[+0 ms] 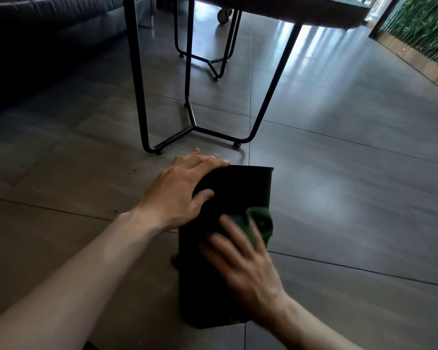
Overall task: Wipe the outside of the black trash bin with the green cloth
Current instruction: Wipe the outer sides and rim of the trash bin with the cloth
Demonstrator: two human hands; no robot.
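Cloth [259, 223] on bin [238, 190], under hands [243, 261].

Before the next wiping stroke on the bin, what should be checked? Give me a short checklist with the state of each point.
1. Black trash bin lies on its side on the floor: ok.
2. Left hand rests flat on the bin near its far end, steadying it: ok.
3. Green cloth is under the right hand, on the bin's upper side: ok.
4. Grip on the cloth is firm: cannot tell, the right hand is blurred.
5. Cloth covers the fingers fully: not ok, it sits bunched at the fingertips.
6. Table legs stand clear beyond the bin: ok.
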